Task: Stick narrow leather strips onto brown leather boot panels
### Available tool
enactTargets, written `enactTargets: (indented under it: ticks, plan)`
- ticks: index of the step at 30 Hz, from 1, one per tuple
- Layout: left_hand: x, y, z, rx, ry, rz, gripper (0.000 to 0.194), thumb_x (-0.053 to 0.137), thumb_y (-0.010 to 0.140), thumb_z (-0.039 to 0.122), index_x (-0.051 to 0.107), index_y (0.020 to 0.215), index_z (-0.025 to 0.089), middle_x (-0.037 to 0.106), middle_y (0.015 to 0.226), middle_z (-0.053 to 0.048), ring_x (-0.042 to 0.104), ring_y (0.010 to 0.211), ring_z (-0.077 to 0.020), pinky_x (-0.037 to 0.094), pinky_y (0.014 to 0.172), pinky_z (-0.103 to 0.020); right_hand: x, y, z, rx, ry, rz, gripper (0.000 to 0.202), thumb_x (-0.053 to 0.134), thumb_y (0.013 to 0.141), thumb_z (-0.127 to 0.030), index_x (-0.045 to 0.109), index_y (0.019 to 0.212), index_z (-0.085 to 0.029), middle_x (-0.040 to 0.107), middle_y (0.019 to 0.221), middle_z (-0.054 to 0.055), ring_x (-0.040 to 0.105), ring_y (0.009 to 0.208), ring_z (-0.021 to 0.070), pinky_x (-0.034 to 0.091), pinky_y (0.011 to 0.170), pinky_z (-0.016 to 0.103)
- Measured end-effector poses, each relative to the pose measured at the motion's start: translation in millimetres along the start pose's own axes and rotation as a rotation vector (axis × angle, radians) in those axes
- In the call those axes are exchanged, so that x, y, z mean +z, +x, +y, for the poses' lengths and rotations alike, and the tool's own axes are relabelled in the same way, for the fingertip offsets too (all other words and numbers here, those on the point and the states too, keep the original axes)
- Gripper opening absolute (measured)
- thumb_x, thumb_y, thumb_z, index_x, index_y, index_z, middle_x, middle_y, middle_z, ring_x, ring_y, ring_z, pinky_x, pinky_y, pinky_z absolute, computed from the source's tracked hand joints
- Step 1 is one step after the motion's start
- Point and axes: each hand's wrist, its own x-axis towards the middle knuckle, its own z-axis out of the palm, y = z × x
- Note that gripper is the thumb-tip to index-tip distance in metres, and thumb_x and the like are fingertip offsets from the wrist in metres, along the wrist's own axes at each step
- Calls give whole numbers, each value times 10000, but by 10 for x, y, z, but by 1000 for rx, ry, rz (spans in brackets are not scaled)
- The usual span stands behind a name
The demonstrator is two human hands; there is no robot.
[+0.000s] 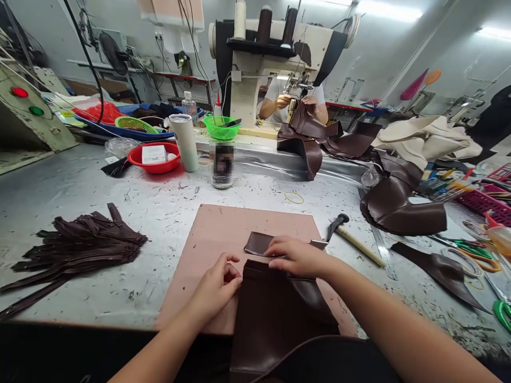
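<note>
A large dark brown leather piece [279, 324] hangs over the table's front edge, its upper end on a pink board [215, 234]. My right hand [293, 256] lies over that upper edge, its fingers bent onto a folded strip of the leather. Beside the upper left corner is my left hand [219, 282], fingers curled and thumb drawn in against them. Anything between those fingertips is hidden. Just beyond my right fingers lies a small brown leather flap [258, 243], partly covered by the hand.
At left lies a bundle of dark zipper strips [88, 242]. A hammer [359, 244], a steel ruler [383, 252] and scissors [479, 255] are to the right. Behind stand a tumbler [184, 142], a glass jar [222, 166] and a sewing machine [247, 80], with a person working there.
</note>
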Motion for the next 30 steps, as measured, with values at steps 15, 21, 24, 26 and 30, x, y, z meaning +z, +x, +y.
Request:
enactTargets:
  ticks: [15,21,24,26,30]
  plan:
    - [-51,246,79,22,228,-11,154,478,765,220,574,883,202,594,695,17,567,647,-141,451,632,-258,178,220,-261,211,-375,-123,290,330,935,-358,557,901,-181,613,885,58,599,700,187,318,545,270]
    - [-63,260,47,129,424,-3,328,440,808,156,633,1067,212,670,979,-26,613,883,-163,480,821,-291,214,259,-226,231,-386,-120,283,318,938,-348,566,932,-210,573,900,34,590,633,170,319,516,275]
    - [-43,273,-11,182,479,7,329,424,830,162,629,1082,218,670,963,-24,616,876,-155,496,811,-280,218,271,-225,258,-381,-131,267,332,937,-336,569,932,-212,575,897,29,591,641,165,323,515,270]
    - [-35,295,-30,195,514,6,324,420,843,172,624,1090,220,668,921,-23,618,840,-150,505,790,-275,228,287,-222,259,-389,-126,259,342,934,-332,570,917,-211,577,893,26,594,640,166,316,507,271]
    - [-19,334,5,176,605,-30,326,409,859,171,609,1114,205,655,886,-33,620,818,-150,509,768,-267,269,318,-208,245,-423,-104,255,354,931,-339,571,885,-213,577,854,15,595,608,167,292,479,273]
